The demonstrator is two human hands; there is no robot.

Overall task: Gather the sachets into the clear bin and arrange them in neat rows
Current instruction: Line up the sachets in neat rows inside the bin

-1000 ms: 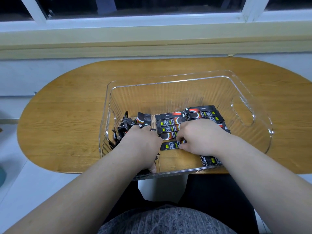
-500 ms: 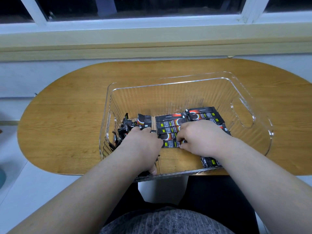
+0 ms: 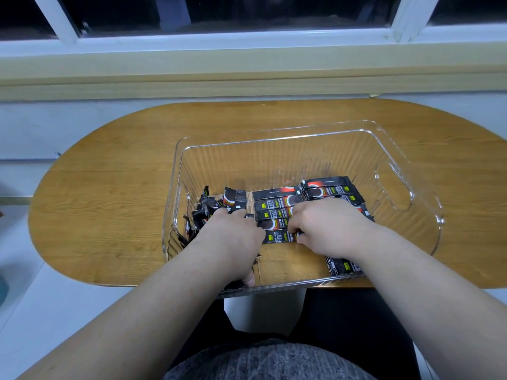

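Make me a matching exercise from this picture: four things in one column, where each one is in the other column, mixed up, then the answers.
Things:
1. clear bin
2. jumbled sachets
3. flat sachets
4. right hand

Places:
a. side by side in the bin's middle
b. standing on the wooden table
c. fingers curled at the row's right end
d. heaped at the bin's left end

Pairs: 1-b, 2-d, 3-a, 4-c
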